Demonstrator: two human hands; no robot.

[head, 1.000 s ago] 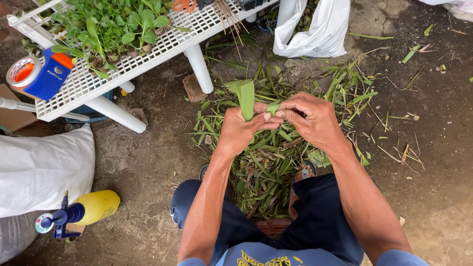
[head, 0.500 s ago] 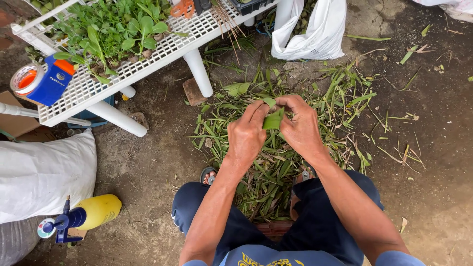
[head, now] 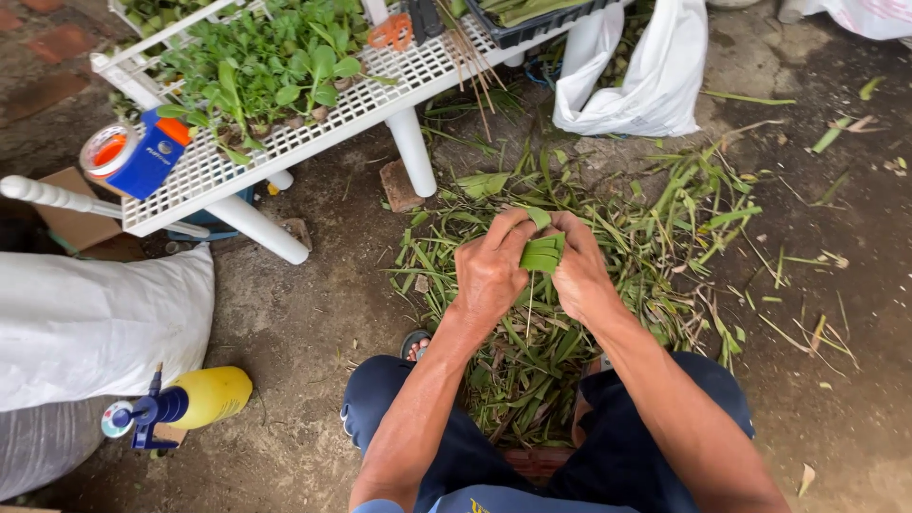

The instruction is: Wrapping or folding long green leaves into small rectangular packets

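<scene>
Two hands: left hand (head: 489, 271) and right hand (head: 579, 275), both clenched on one folded leaf strip (head: 542, 254), bright green, layered in flat bands, held between them above the leaf pile (head: 560, 351). One leaf pile on the ground. Beyond pile: one white counter (head: 313, 123), one white bag (head: 646, 81). Left of pile: one yellow spray bottle (head: 195, 399), one white sack (head: 95, 323).

A green leaf strip (head: 542, 254) was folded over itself into a small flat packet of stacked layers, its edges showing as parallel bands. It sat pinched between the left hand (head: 491, 273) and the right hand (head: 579, 275), held above a heap of cut green leaves (head: 532, 361) spread on the bare ground.
</scene>
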